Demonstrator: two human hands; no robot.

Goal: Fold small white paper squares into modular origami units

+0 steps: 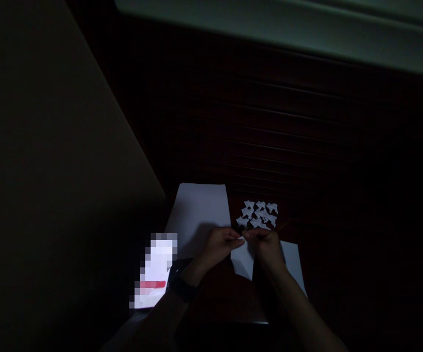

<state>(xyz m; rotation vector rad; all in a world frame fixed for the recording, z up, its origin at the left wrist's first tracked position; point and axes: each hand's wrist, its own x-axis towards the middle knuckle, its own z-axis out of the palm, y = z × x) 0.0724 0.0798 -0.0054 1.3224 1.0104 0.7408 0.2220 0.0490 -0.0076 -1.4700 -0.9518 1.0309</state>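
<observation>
My left hand (221, 244), with a dark watch (184, 287) on the wrist, is closed in a pinch on white paper (243, 258). My right hand (268, 247) pinches the same paper, its fingertips almost meeting those of the left. The paper hangs or lies below the fingertips with a bent lower corner; the dim light hides its exact shape. Just beyond the hands, several small folded white paper pieces (258, 214) sit in rows on the dark table. Another white sheet (295, 264) shows beside and partly under my right forearm.
White paper sheets (202, 203) lie left of the folded pieces. A bright, blurred-out screen (158, 264) stands by my left forearm. The dark table's front edge (248, 322) runs below my hands. A pale wall or panel (50, 122) rises at left; the room is very dark.
</observation>
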